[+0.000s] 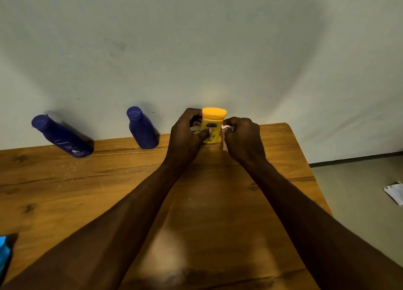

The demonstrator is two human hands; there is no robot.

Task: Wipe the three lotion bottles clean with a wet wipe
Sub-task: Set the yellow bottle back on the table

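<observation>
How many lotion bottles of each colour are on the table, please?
Blue bottles: 2 (left one, middle one)
Yellow bottle: 1, held by the left hand
Total: 3

My left hand (187, 132) curls round the small yellow plastic lotion bottle (212, 126), which stands upright on the brown wooden table (109, 191) by its far edge, my thumb pressed across its front. Just right of that bottle, my right hand (244, 137) pinches a crumpled pale wet wipe (225, 137) against its side. Left of it stands a dark blue plastic bottle (141, 129), and farther left a larger dark blue NIVEA bottle (62, 137).
</observation>
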